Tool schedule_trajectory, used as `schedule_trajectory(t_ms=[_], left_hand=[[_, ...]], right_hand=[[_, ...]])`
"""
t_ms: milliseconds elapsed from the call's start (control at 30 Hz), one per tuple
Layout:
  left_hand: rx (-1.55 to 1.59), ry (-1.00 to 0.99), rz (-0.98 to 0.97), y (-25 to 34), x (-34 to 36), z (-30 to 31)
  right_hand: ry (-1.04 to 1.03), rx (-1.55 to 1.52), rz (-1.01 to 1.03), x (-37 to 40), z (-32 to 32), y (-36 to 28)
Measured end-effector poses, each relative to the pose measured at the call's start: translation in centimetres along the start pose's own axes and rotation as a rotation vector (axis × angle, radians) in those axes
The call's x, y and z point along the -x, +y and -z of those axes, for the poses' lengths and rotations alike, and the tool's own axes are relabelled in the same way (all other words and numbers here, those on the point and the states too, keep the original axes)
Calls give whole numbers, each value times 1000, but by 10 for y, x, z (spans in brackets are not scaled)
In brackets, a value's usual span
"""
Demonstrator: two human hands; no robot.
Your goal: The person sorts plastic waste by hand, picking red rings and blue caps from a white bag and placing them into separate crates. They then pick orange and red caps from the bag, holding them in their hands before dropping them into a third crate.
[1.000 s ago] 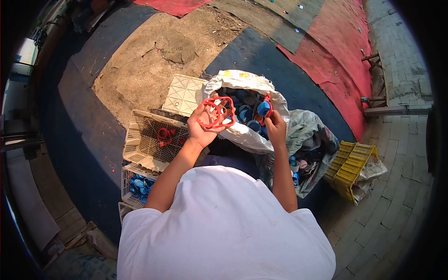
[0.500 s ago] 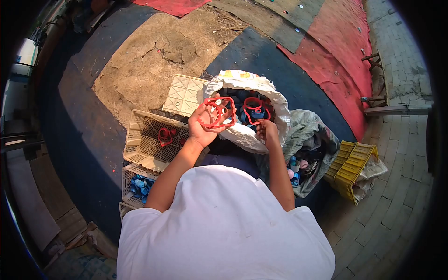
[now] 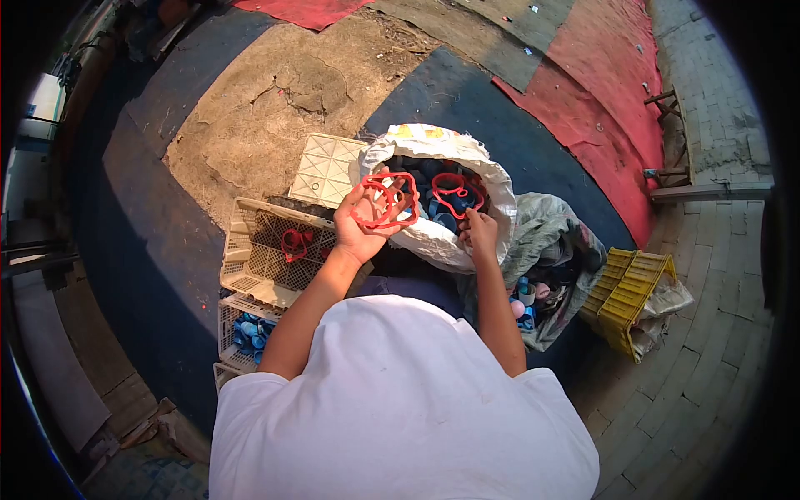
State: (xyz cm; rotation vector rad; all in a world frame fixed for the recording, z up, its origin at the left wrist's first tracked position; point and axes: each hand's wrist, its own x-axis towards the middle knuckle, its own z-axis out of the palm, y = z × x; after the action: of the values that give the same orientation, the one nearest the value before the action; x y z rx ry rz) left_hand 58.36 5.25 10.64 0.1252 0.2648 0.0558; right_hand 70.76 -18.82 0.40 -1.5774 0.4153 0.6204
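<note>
My left hand (image 3: pixel 360 227) is wrapped at the lower left of a red plastic frame (image 3: pixel 411 193) with a wavy outline and a ring inside it. My right hand (image 3: pixel 479 233) pinches the lower edge of a second red plastic frame (image 3: pixel 439 198), closed at the fingertips. Both frames are over the mouth of a white woven sack (image 3: pixel 440 146). Dark and blue round plastic pieces (image 3: pixel 444 220) lie in the sack, partly hidden behind the frames and my hands.
To the left, a cream crate (image 3: pixel 242 258) holds a red piece (image 3: pixel 293 244); below it, another crate (image 3: pixel 223 321) holds blue pieces (image 3: pixel 250 332). A crate (image 3: pixel 327 167) lies beyond. On the right are a greyish sack (image 3: pixel 533 217) with mixed pieces and a yellow crate (image 3: pixel 621 287).
The frame in my right hand has turned and tilted, and my right hand has risen slightly. My left hand keeps its frame in nearly the same place.
</note>
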Motion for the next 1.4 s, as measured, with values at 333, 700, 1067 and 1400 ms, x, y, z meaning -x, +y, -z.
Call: schedule_trajectory(t_ms=[333,700,1067,1400], left_hand=[[-47,23,-6,-2,-1,4],[-185,77,5,-3,-2,6],[-158,-22,-42,-2,-1,13],[-113,17,-3,0,2,22]], right_hand=[[-78,-54,180,23,-3,-18],[-440,-187,264,80,-30,-68],[-485,138,271,97,-69,-55],[-376,-12,375,71,-44,-29]])
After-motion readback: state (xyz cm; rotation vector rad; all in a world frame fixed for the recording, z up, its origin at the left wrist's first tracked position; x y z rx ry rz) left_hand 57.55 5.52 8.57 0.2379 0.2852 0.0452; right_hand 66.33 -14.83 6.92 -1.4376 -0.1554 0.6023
